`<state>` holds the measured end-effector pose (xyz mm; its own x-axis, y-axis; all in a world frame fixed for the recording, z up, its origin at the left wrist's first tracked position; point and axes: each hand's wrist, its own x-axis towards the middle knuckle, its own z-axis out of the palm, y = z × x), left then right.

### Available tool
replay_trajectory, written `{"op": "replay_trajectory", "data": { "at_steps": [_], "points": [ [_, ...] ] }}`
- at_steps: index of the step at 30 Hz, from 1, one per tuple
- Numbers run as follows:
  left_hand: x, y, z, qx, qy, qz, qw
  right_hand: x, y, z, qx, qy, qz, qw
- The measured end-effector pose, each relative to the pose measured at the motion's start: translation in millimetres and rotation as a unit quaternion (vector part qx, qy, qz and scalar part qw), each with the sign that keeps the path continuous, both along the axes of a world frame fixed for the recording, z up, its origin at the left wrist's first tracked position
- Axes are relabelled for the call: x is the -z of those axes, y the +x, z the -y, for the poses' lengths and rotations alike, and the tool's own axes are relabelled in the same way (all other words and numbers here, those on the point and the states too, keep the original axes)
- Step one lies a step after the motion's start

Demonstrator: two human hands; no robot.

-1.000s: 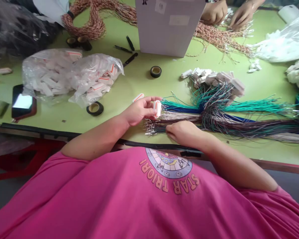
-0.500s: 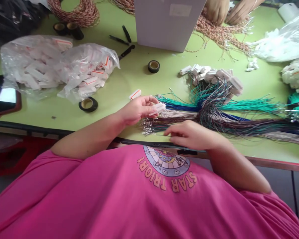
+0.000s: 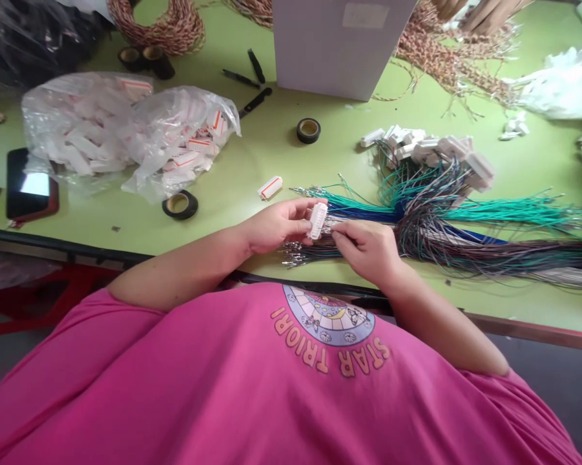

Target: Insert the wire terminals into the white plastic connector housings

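Between the thumb and fingers of my left hand (image 3: 281,226) is a white plastic connector (image 3: 318,221), tilted nearly upright. My right hand (image 3: 368,248) is pinched just right of it, at the metal-tipped wire ends; what its fingertips hold is too small to make out. Under and beyond both hands lies a bundle of green, blue, white and brown wires (image 3: 465,242). White connectors with wires attached (image 3: 431,150) are heaped behind the bundle. A single connector with an orange stripe (image 3: 270,188) lies just beyond my left hand.
Bags of connectors (image 3: 92,129), a phone (image 3: 31,187) and a black tape roll (image 3: 179,205) are on the left. Another tape roll (image 3: 309,130), knives (image 3: 256,102) and a grey box (image 3: 339,51) stand farther back. Another person's hands (image 3: 484,13) work over twisted wires at the upper right.
My right hand has moved up and left to the connector, its fingers now pinched. My left hand has turned the connector more upright. The view has shifted slightly, moving the table items right.
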<state>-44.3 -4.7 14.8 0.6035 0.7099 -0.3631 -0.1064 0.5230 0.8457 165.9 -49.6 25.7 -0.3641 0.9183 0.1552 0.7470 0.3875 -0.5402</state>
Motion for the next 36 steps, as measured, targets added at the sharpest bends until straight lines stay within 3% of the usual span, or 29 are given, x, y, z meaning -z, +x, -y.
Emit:
{"op": "replay_trajectory", "data": {
  "at_steps": [5,9,17,24,28,31,33,36],
  "points": [
    [1.4,0.7,0.8,0.004,-0.004,-0.020,1.000,1.3,-1.5,0.8,-0.011,0.014,0.076,0.997],
    [3.0,0.1,0.9,0.005,0.006,-0.026,1.000,-0.7,-2.4,-0.5,-0.003,-0.033,0.090,0.995],
    [-0.7,0.9,3.0,0.022,0.060,-0.055,0.996,-2.5,-3.5,-5.1,-0.014,-0.183,-0.088,0.979],
    [1.8,3.5,6.1,0.037,0.039,-0.053,0.997,7.4,-17.0,-0.1,-0.016,-0.172,-0.114,0.978],
    [-6.2,-0.9,2.6,0.009,0.080,-0.051,0.995,-7.3,5.7,-9.6,-0.043,-0.165,-0.134,0.976],
    [-10.6,-6.5,-1.6,0.004,0.116,-0.056,0.992,-25.7,38.3,-17.8,-0.009,-0.075,-0.053,0.996],
    [-11.5,-8.6,-2.6,0.021,0.122,-0.062,0.990,-32.5,54.3,-20.3,-0.075,-0.056,0.065,0.993],
    [-11.4,-8.2,-0.4,0.047,0.117,-0.066,0.990,-29.7,61.0,-19.0,-0.162,-0.072,0.242,0.954]
  ]
}}
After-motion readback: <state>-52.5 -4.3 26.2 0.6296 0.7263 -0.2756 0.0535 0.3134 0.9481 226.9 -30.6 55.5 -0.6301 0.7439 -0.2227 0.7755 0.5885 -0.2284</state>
